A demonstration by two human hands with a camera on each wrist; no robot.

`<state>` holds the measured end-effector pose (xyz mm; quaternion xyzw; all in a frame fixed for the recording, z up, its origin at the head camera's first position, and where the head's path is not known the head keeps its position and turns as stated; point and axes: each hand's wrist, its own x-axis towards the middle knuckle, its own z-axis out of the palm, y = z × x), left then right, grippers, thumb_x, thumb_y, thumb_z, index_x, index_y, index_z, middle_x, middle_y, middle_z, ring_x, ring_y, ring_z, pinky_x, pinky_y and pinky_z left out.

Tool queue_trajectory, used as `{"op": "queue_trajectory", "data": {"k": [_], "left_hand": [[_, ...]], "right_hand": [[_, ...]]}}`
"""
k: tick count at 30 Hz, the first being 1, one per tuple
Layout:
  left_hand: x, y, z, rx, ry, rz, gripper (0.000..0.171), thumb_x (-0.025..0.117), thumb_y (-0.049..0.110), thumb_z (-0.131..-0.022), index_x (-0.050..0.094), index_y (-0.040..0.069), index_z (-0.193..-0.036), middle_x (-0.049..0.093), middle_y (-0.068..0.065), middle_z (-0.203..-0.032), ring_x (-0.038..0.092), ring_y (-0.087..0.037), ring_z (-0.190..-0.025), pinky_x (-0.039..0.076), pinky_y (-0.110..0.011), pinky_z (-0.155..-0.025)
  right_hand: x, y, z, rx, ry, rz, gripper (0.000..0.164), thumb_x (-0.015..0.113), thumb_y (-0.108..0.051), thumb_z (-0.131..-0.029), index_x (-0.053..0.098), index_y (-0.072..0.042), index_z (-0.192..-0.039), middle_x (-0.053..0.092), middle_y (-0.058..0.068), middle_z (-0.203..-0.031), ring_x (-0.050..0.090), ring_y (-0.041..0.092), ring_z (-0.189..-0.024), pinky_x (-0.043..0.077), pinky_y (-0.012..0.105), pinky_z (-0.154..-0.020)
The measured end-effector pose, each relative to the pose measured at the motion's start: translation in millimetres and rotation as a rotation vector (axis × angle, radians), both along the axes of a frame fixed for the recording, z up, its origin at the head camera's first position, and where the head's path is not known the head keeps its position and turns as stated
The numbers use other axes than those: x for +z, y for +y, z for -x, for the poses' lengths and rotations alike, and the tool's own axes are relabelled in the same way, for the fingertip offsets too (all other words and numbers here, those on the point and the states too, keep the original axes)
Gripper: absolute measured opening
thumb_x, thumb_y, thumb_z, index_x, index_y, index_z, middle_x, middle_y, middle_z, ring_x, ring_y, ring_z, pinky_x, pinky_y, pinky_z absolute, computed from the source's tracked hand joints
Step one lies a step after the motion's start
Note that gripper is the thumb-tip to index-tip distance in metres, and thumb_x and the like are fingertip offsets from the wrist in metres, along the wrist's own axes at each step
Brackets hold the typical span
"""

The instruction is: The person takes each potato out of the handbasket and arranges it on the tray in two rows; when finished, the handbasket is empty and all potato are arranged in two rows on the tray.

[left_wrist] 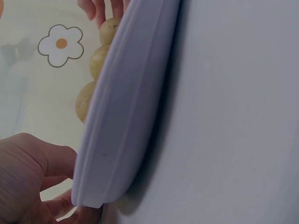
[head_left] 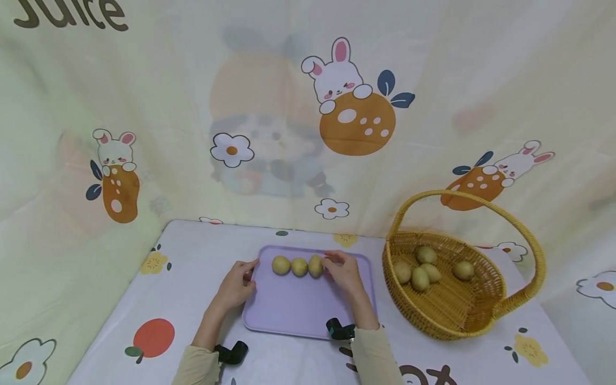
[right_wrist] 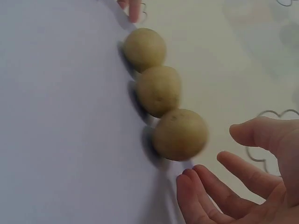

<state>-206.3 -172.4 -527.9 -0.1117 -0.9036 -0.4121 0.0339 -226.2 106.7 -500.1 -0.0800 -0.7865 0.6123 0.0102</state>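
1. Lavender in colour, the tray [head_left: 298, 310] lies flat on the printed tablecloth [head_left: 103, 361], low in the middle of the head view.
2. Near its far rim we find three potatoes [head_left: 299, 267] in a close row, running from the tray's upper left toward its upper right.
3. At the tray's upper left corner we see the left hand [head_left: 237, 284]; its thumb and bent fingers pinch the rim. In the left wrist view we meet the same grip at the lower left of the frame.
4. Just right of the row we see the right hand [head_left: 343, 271]. From the right wrist view we can tell that its thumb and forefinger are spread apart, the other fingers lie closer together, and a small gap separates them from the nearest potato.
5. Toward the right of the head view we have a wicker basket [head_left: 449, 305] with a tall handle; inside we count five more potatoes [head_left: 420, 279], four clustered at the left and one apart at the right.
6. Behind everything we see a pale cloth [head_left: 183, 80] printed with rabbits and flowers.
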Motion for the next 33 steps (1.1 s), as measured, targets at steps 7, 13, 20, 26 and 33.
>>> {"op": "queue_trajectory", "data": {"k": [7, 13, 20, 26, 33], "left_hand": [[0.9, -4.1, -0.9, 0.01, 0.019, 0.015, 0.058, 0.065, -0.007, -0.077, 0.056, -0.006, -0.134, 0.057, -0.019, -0.11, 0.063, -0.027, -0.087, 0.051, -0.04, -0.077], [-0.5, -5.2, -3.5, 0.012, -0.003, 0.012, 0.058, 0.064, -0.007, -0.078, 0.055, -0.006, -0.135, 0.057, -0.019, -0.111, 0.063, -0.029, -0.089, 0.052, -0.042, -0.079], [-0.4, -3.9, -4.2, 0.012, -0.008, 0.007, 0.057, 0.065, -0.007, -0.079, 0.055, -0.006, -0.135, 0.057, -0.018, -0.111, 0.063, -0.028, -0.089, 0.052, -0.041, -0.078], [2.2, -0.8, -3.4, 0.015, -0.02, 0.008, 0.058, 0.065, -0.007, -0.079, 0.055, -0.005, -0.136, 0.057, -0.019, -0.113, 0.062, -0.027, -0.09, 0.052, -0.039, -0.077], [2.6, 1.2, -2.5, 0.011, 0.005, 0.001, 0.058, 0.065, -0.006, -0.078, 0.055, -0.005, -0.135, 0.057, -0.018, -0.11, 0.06, -0.024, -0.086, 0.05, -0.035, -0.072]], "right_hand": [[25.1, 14.1, -2.5, 0.027, 0.066, -0.044, 0.031, 0.064, -0.004, -0.089, 0.064, 0.009, -0.117, 0.067, 0.025, -0.108, 0.068, 0.035, -0.088, 0.057, 0.039, -0.072], [47.1, 33.3, -10.4, 0.017, 0.089, -0.076, 0.031, 0.065, -0.007, -0.091, 0.065, 0.007, -0.12, 0.066, 0.025, -0.114, 0.068, 0.032, -0.093, 0.057, 0.038, -0.076], [68.4, 61.1, -24.4, -0.015, 0.099, -0.094, 0.033, 0.063, -0.01, -0.093, 0.063, 0.004, -0.124, 0.063, 0.024, -0.12, 0.066, 0.034, -0.099, 0.051, 0.021, -0.071], [77.0, 99.5, -37.7, -0.087, 0.081, -0.076, 0.038, 0.06, -0.018, -0.097, 0.059, 0.002, -0.13, 0.059, 0.021, -0.126, 0.061, 0.004, -0.09, 0.05, 0.019, -0.075], [71.3, 139.1, -46.5, -0.229, 0.071, -0.164, 0.038, 0.058, -0.019, -0.098, 0.06, 0.002, -0.13, 0.059, 0.021, -0.126, 0.057, 0.013, -0.1, 0.046, 0.015, -0.073]]}}
